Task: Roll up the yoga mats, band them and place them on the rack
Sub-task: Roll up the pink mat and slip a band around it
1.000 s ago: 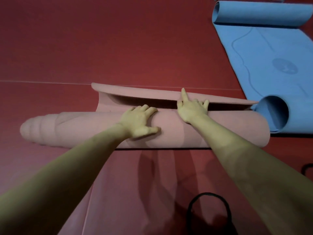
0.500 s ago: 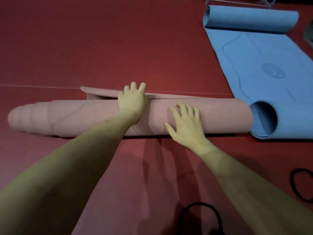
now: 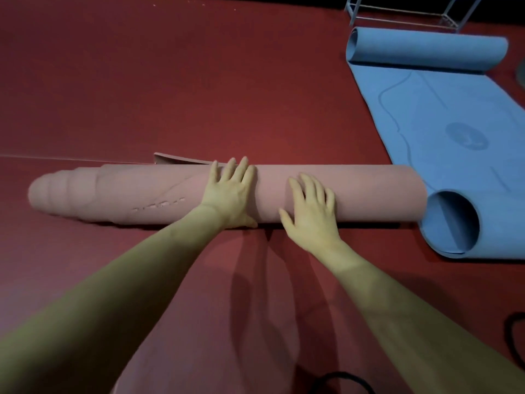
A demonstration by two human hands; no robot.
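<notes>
Head view: the pink mat lies rolled into a long tube on the red floor, its long axis running left to right across the frame. Its left end is stepped, the inner layers pushed out in rings like a telescope; its right end is cut square and sits just beside the open curl of the blue mat. A short flap of the pink mat's free edge shows behind the roll, left of the middle, lying low against the floor.

The left hand rests flat on top of the roll near its middle, fingers straight and spread, tips reaching over the far side by the flap. The right hand lies flat on the near slope of the roll just to the right, fingers straight and a little apart, thumb low near the floor. Neither hand curls round the mat; both are released, palms pressing on it. The roll extends well beyond both hands on either side.

The floor beyond the roll is open red carpet, and so is the strip between the roll and the person. The blue mat lies partly unrolled on the right, curled at its near and far ends. A white wire rack stands past its far curl. Black bands lie at the right edge and the bottom edge.
</notes>
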